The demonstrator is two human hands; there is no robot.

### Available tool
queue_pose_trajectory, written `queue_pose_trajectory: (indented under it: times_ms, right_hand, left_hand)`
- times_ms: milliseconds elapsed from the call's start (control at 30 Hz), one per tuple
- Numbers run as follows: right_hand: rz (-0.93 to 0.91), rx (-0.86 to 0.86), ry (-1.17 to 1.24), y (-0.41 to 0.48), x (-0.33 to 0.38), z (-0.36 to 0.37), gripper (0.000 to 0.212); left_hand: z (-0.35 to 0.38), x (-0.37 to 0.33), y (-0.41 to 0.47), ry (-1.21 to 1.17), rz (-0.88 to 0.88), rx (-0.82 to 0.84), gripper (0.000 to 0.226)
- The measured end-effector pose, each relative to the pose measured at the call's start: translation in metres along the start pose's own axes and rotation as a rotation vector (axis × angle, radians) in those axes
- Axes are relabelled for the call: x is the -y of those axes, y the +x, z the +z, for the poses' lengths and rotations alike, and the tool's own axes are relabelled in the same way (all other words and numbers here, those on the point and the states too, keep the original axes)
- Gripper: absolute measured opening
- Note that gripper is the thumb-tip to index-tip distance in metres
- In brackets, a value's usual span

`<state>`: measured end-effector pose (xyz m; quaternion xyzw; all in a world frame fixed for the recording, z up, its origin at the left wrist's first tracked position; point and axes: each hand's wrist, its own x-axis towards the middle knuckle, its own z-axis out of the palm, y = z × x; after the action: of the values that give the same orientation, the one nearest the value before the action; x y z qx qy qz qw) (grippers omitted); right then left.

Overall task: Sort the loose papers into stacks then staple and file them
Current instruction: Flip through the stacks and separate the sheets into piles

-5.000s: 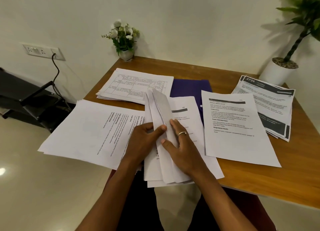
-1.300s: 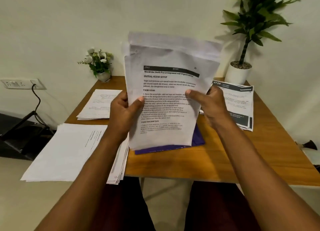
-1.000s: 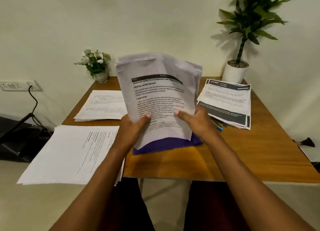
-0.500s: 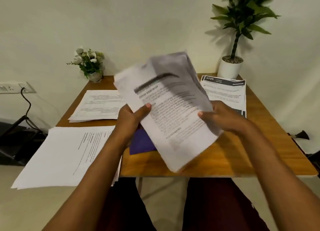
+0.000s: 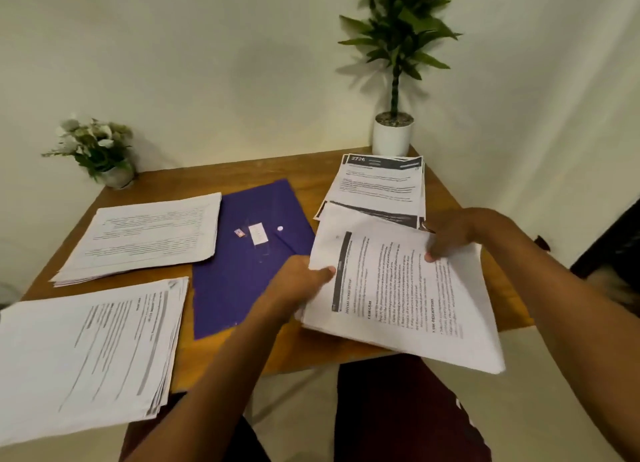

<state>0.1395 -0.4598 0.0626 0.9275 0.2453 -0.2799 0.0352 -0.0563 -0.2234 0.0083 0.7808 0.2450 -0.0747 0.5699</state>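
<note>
Starting at eight o'clock on the worktop [image 5: 180, 181], we had a thick front-left stack [image 5: 86, 354] of printed sheets lying flat, its near part hanging past the worktop's edge. At ten o'clock lay the back-left stack [image 5: 145, 234], also flat and a little apart from the first. Beyond it, at eleven o'clock against the wall, stood a small flower pot [image 5: 104, 156]. Through the middle, from six o'clock towards twelve, the purple folder [image 5: 252, 253] lay closed and flat, with a white snap button and a small label on its face. Its left edge was close beside both left-hand stacks.

Our left hand [image 5: 301, 285] was over the folder's near right corner. Its fingers pinched the left edge of the held sheaf [image 5: 398, 298], thumb on top and the rest underneath. That sheaf, printed side up with its text running sideways, was at four o'clock, tilted, with its near corner sticking out past the worktop's front edge. We could not tell whether it touched the wood. Our right hand [image 5: 450, 236] gripped the sheaf's far right edge, fingers curled over the paper.

At two o'clock the banded stack [image 5: 381, 187], headed 2726, lay flat, its near end hidden under the sheaf. At one o'clock, in the far corner, stood a tall plant [image 5: 398, 38] in a white pot.
</note>
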Motion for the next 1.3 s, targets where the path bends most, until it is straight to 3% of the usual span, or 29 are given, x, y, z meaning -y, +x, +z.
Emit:
queue_pose_trajectory:
  times_ms: [100,200,300,367,500,600,667,767,800,933,1067,1300]
  right_hand:
    - [-0.023,-0.123,0.119,0.017,-0.008,0.011,0.046]
    - [-0.039,-0.202,0.21,0.031,-0.012,0.022,0.035]
    - [-0.034,-0.207,0.264,0.038,-0.013,0.025,0.033]
    - [-0.018,-0.179,0.273,0.039,-0.012,0.024,0.035]
    - [0.033,-0.255,0.459,0.046,-0.015,0.022,0.045]
    - [0.135,-0.573,0.741,0.055,-0.009,0.022,0.049]
    - [0.188,-0.635,0.888,0.06,0.002,0.024,0.049]
    - [0.191,-0.634,1.059,0.08,0.007,0.028,0.091]
    - [0.202,-0.637,1.108,0.084,0.009,0.026,0.095]
    - [0.294,-0.618,1.232,0.093,0.023,0.014,0.06]
    - [0.304,-0.59,1.356,0.109,0.027,-0.003,0.058]
    - [0.228,-0.44,1.463,0.136,0.006,-0.024,0.038]
  left_hand:
    - [0.026,0.016,0.0,0.0,-0.08,-0.057,0.027]
    - [0.036,0.02,-0.002,0.078,-0.053,-0.127,0.029]
    - [0.033,0.016,-0.001,0.338,-0.061,-0.095,0.03]
    - [0.023,0.011,-0.001,0.55,-0.062,-0.119,0.043]
    - [-0.012,-0.018,0.014,0.852,-0.011,-0.345,0.061]
    - [-0.029,-0.042,0.054,0.64,0.143,-0.385,0.057]
    - [-0.031,-0.054,0.085,0.563,0.244,-0.372,0.048]
    - [-0.023,-0.065,0.123,0.483,0.281,-0.265,0.044]
    - [-0.02,-0.066,0.133,0.425,0.25,-0.204,0.042]
    - [-0.013,-0.067,0.16,0.339,0.15,-0.123,0.033]
    - [-0.007,-0.06,0.172,0.494,0.189,-0.159,0.033]
    - [-0.005,-0.045,0.18,0.424,0.229,-0.206,0.039]
